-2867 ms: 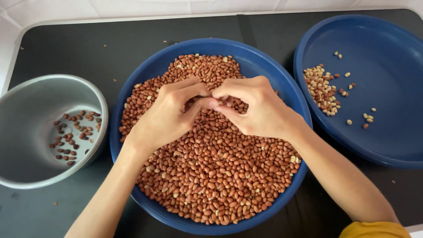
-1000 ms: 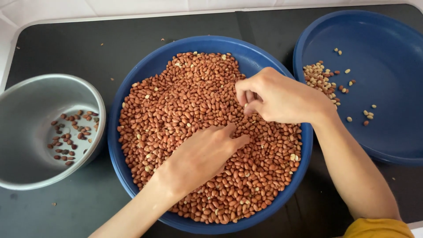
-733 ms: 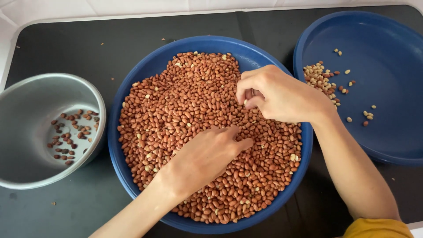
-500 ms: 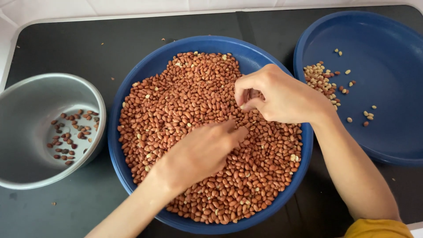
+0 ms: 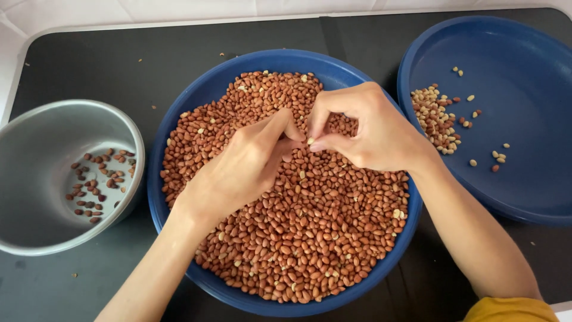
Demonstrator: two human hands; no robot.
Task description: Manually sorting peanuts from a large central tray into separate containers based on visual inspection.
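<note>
Both hands [image 5: 310, 149] hiding pinched peanut

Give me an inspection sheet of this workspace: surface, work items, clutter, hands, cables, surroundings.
Surface: dark flat worktop, a few stray crumbs.
Job's things: large round blue bowl full of red-skinned peanuts; grey metal bowl with a few dark nuts; second blue dish with a small pale pile.
Clutter: nothing seen.
Hands: left hand and right hand, fingertips meeting over the peanuts.
Cables: nothing seen.
Surroundings: white tiled edge.

Red-skinned peanuts [image 5: 298, 238] heaped in a round blue basin [image 5: 179, 119], a few pale, skinless ones scattered among them.
</note>
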